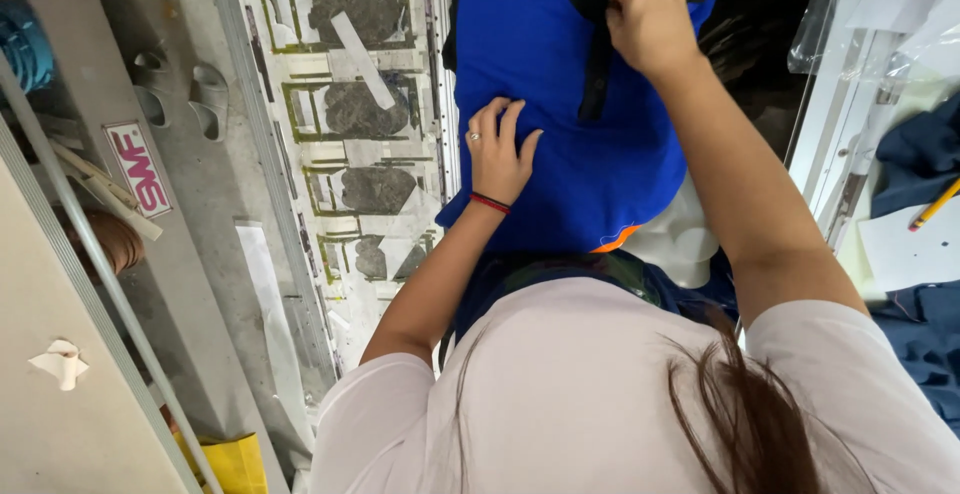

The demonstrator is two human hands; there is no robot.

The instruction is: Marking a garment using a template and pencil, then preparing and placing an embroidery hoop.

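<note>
A bright blue garment (560, 134) with an orange trim lies spread in front of me. My left hand (498, 149) rests flat on its left part, fingers apart, with a ring on one finger and a red-and-black band at the wrist. My right hand (650, 19) is closed on a dark black part of the garment (598, 64) at the far end and pinches the fabric. A white rounded form (685, 239) shows under the garment's near right edge.
A grey machine table (350, 104) with dark marked patches lies to the left. A pair of grey sandals (185, 94) stands on the floor beyond it. Dark blue cloth (925, 154), a yellow pencil (935, 204) and white paper lie at the right. A yellow bag (230, 459) sits at the lower left.
</note>
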